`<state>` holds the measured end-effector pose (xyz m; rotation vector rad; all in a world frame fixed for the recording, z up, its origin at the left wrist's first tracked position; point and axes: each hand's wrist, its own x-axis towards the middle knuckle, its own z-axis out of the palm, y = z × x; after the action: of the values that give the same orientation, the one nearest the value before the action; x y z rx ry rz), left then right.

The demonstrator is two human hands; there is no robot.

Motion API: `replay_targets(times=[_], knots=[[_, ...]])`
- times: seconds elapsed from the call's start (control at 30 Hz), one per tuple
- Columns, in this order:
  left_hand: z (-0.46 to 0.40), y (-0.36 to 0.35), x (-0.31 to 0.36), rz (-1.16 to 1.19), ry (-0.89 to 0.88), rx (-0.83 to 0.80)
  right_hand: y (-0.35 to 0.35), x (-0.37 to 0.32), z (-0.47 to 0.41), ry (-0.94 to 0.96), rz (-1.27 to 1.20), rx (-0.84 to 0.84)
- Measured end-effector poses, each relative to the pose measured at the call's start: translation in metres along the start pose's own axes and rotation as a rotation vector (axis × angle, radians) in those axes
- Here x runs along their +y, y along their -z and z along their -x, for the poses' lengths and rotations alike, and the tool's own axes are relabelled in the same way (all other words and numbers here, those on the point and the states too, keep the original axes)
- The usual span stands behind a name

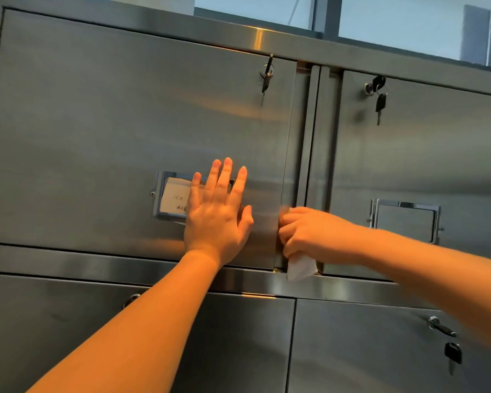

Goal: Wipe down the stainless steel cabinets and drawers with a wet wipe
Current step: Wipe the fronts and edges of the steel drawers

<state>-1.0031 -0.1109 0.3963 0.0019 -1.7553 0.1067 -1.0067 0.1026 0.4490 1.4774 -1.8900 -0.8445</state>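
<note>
One flat left hand [219,211] presses one steel cabinet door [119,114]; right hand [304,234] clutches one crumpled white wet wipe [301,268], trailing downward.

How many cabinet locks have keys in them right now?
3 sure: upper left door, upper right door, lower right door. A fourth lock on the lower left door is half hidden by the left arm, so no key can be confirmed.

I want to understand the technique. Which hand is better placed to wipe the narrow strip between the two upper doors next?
The right hand. It grips the wet wipe and already sits at the strip, beside the left door's edge. The left hand lies flat and empty on the left door, seemingly bracing it.
</note>
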Motion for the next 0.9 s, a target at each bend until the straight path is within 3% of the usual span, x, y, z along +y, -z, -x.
replay_targets(times=[0.13,0.3,0.43,0.53,0.63,0.7,0.8,0.9], knots=[[0.0,-0.002,0.0,0.01,-0.005,0.028,0.057,0.074,-0.007,0.027,0.074,0.15],[0.001,-0.002,0.001,-0.009,-0.009,0.029,0.123,0.164,-0.016,-0.322,0.171,0.191],[0.002,-0.003,0.001,-0.021,-0.012,0.024,0.101,0.141,-0.012,-0.288,0.123,0.304],[0.001,-0.003,0.002,-0.032,-0.008,0.01,0.067,0.101,-0.007,-0.176,0.043,0.297],[0.001,-0.002,0.002,-0.034,-0.005,0.001,0.063,0.088,-0.006,-0.236,0.0,0.268],[0.0,-0.002,0.001,-0.04,-0.008,0.004,0.074,0.092,-0.004,-0.258,0.017,0.419],[0.0,-0.005,0.0,-0.042,-0.006,0.021,0.089,0.107,0.013,-0.291,0.199,0.78],[0.0,-0.005,0.0,-0.039,-0.003,0.022,0.074,0.115,0.035,-0.399,0.301,0.867]])
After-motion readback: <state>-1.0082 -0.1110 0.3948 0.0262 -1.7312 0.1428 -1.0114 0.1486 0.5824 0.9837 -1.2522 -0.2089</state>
